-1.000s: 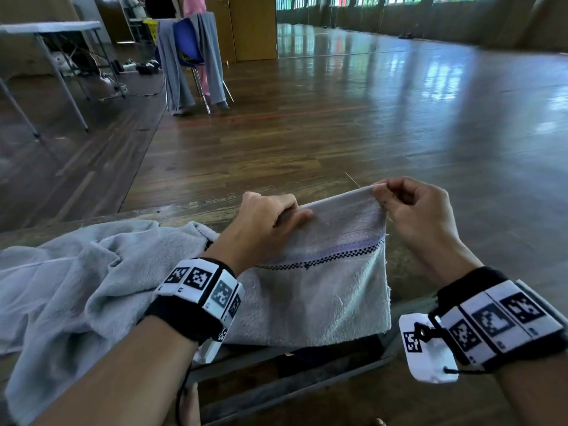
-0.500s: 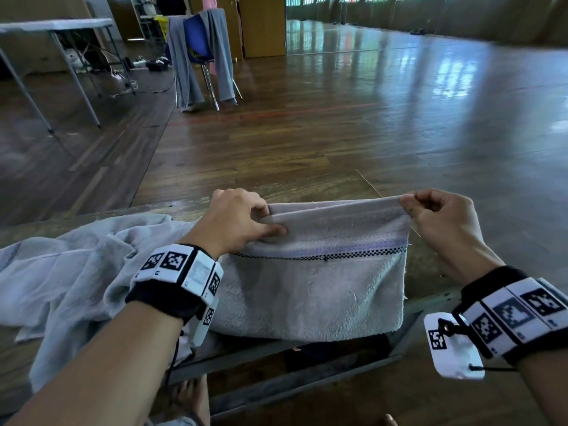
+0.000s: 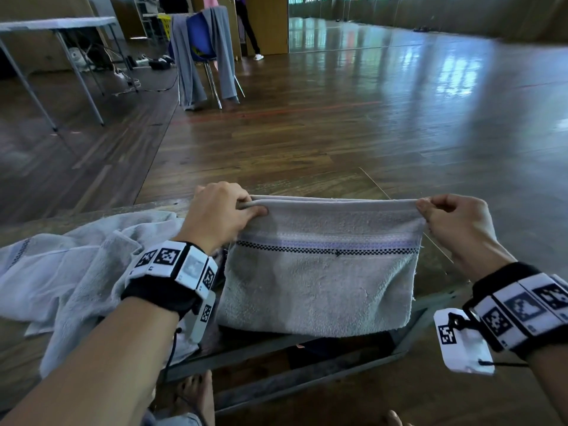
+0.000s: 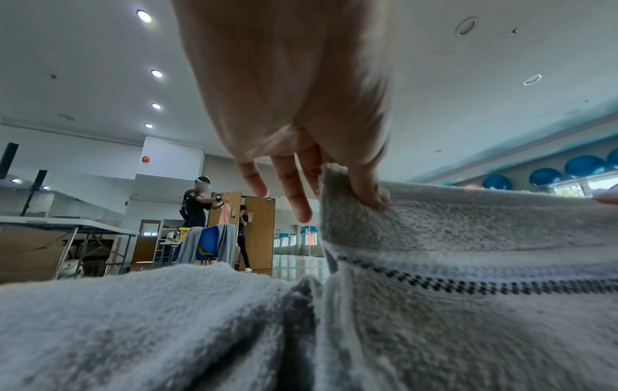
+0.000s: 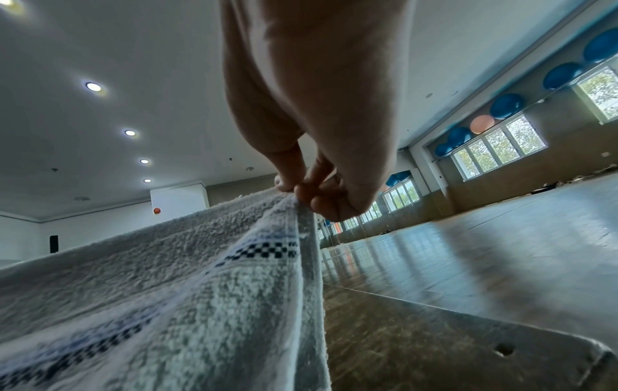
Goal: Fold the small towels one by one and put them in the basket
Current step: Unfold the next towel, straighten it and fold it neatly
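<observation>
A small grey terry towel is held up, doubled over, in front of the person, above the near edge of a worn wooden table. Two layers are seen at its top edge, which is pulled taut and nearly level between the hands. The lower edge hangs free and slightly uneven, over a grey metal frame below the table's near edge. A woven band is carried across the upper part of the cloth: a pale lilac stripe with a narrow row of dark checks just beneath it. The pile looks coarse and somewhat matted, with faint darker patches on the lower half.

The top left corner is pinched by the left hand, thumb on the near face and index finger behind; in the left wrist view the other fingers are seen hanging loose beside the corner. The top right corner is pinched by the right hand, thumb and curled fingers bunched tightly on the hem, as shown also in the right wrist view.

A heap of crumpled pale grey towels lies on the table at left, touching the left wrist. A bare foot is seen below.

Far left, a blue chair draped with grey cloth stands on the wooden floor, beside a folding table.
</observation>
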`<action>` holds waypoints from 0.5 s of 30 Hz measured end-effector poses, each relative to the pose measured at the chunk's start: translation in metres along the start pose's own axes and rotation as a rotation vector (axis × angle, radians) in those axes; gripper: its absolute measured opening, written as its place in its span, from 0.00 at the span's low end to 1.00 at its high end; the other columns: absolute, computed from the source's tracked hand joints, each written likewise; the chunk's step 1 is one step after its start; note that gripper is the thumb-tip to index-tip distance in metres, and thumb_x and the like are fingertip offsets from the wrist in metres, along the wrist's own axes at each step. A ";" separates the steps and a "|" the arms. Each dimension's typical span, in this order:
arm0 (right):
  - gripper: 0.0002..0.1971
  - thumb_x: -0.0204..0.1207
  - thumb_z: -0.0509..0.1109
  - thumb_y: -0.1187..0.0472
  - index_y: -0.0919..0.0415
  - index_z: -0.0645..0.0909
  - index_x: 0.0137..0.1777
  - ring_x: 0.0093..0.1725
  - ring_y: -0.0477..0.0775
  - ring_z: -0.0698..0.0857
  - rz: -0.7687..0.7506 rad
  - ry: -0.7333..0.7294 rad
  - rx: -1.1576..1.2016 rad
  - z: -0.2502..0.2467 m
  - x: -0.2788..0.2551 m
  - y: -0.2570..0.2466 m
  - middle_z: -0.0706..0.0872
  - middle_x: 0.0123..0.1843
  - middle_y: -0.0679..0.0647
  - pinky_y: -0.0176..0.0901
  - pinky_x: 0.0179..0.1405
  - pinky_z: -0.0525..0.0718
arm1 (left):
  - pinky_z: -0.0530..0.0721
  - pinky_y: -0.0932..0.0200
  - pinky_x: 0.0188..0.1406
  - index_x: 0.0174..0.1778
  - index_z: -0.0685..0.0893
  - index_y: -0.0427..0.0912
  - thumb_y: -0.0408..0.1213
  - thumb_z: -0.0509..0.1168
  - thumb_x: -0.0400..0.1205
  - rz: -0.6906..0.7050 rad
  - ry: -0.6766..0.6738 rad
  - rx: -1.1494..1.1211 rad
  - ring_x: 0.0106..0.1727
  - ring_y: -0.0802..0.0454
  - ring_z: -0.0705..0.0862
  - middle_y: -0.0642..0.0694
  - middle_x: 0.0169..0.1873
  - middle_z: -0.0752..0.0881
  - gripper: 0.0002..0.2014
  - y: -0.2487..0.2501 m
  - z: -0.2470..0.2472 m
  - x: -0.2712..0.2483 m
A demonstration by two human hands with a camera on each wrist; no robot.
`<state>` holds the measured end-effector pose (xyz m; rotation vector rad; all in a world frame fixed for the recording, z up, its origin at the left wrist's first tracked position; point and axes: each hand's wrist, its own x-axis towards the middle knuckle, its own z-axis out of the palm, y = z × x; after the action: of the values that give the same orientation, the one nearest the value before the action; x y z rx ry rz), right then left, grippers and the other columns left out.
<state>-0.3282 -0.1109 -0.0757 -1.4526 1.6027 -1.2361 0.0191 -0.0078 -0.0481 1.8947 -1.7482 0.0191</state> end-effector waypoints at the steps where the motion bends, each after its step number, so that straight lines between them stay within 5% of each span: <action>1: 0.08 0.76 0.80 0.55 0.53 0.88 0.37 0.35 0.50 0.84 0.015 -0.013 -0.004 0.000 0.002 0.001 0.90 0.38 0.51 0.48 0.45 0.89 | 0.83 0.44 0.51 0.33 0.89 0.46 0.54 0.74 0.77 -0.004 -0.008 -0.030 0.39 0.49 0.84 0.54 0.34 0.87 0.15 -0.001 0.000 0.000; 6: 0.08 0.75 0.81 0.55 0.56 0.88 0.38 0.39 0.56 0.86 0.055 -0.038 0.014 0.000 0.007 0.004 0.90 0.38 0.55 0.66 0.56 0.90 | 0.86 0.53 0.37 0.42 0.93 0.46 0.43 0.73 0.81 -0.038 -0.046 -0.180 0.36 0.52 0.89 0.50 0.34 0.91 0.06 -0.004 -0.003 -0.001; 12: 0.07 0.75 0.81 0.57 0.56 0.88 0.38 0.33 0.52 0.85 0.045 -0.017 0.048 0.000 0.011 0.008 0.89 0.31 0.52 0.64 0.54 0.92 | 0.81 0.64 0.38 0.45 0.90 0.49 0.39 0.74 0.80 0.010 -0.013 -0.280 0.38 0.63 0.85 0.55 0.37 0.90 0.01 -0.003 -0.009 -0.005; 15: 0.07 0.76 0.81 0.57 0.56 0.88 0.39 0.29 0.48 0.86 0.034 -0.030 0.062 -0.002 0.012 0.009 0.88 0.25 0.48 0.58 0.51 0.93 | 0.80 0.71 0.33 0.53 0.88 0.54 0.41 0.75 0.78 -0.009 0.003 -0.320 0.38 0.61 0.85 0.55 0.38 0.90 0.09 -0.004 -0.013 -0.009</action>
<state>-0.3355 -0.1228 -0.0819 -1.3936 1.5493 -1.2279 0.0256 0.0057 -0.0419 1.6675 -1.6297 -0.2471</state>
